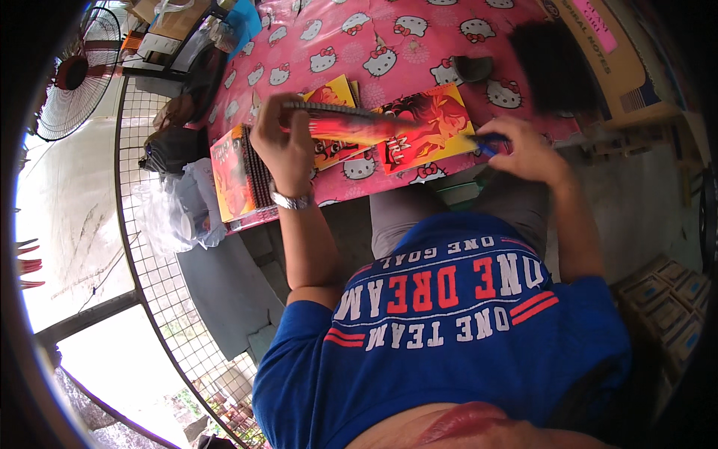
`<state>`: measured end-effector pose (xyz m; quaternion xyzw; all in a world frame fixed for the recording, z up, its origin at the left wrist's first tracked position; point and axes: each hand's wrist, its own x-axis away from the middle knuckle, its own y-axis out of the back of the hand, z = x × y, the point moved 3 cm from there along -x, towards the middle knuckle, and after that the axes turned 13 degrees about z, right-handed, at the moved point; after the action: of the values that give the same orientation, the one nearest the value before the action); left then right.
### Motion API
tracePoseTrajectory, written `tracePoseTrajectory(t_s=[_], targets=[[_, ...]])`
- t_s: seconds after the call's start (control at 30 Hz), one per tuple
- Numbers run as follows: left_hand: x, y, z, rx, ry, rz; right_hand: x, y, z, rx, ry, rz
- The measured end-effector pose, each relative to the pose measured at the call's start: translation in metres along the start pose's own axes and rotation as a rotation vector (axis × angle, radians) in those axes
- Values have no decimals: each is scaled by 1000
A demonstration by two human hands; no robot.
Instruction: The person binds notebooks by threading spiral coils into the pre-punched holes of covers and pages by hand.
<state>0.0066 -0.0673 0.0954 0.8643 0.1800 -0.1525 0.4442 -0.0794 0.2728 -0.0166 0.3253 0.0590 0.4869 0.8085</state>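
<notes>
My left hand [286, 142], with a metal watch on its wrist, grips a spiral notebook [348, 126] by its bound end. The notebook is tilted edge-on above the table and smeared by motion. In my right hand [527, 150] is a blue-handled hand tool [492, 142], perhaps pliers or cutters; its tip is too blurred to tell. Between my hands a red and yellow notebook cover [434, 131] lies on the table. More such notebooks [340, 91] rest behind the raised one. A stack of spiral notebooks [238, 172] stands at the table's left edge.
A pink patterned cloth [321, 41] covers the table. Toward the right are a dark bowl-like piece [471, 69], a bundle of black strands [553, 71] and a cardboard box [628, 60]. Plastic bags [179, 206] hang at the left, near a fan [78, 71].
</notes>
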Motion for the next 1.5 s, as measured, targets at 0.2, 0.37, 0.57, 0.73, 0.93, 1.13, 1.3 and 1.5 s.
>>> tracePoseTrajectory(t_s=[0.2, 0.37, 0.57, 0.73, 0.93, 1.13, 1.3, 1.5], targets=[[-56, -77, 120, -305, 187, 323, -22, -3, -78, 373, -261, -344], [-38, -139, 112, -425, 208, 457, -46, 22, -107, 481, -377, -525], [-12, -247, 79, -114, -78, 692, -75, 48, -138, 761, -619, -538], [-24, -257, 78, -102, -10, 845, -81, 59, -162, 757, -653, -583], [-21, -242, 99, 216, 248, 789, -61, 77, -128, 501, -534, -802], [-25, -206, 77, 361, 141, 602, -42, 75, -94, 333, 1, -798], [-19, -119, -20, 81, -185, 613, -16, 40, -17, -220, 200, -457], [27, -129, -34, -225, -340, 458, -20, 12, 12, -64, 347, -429]])
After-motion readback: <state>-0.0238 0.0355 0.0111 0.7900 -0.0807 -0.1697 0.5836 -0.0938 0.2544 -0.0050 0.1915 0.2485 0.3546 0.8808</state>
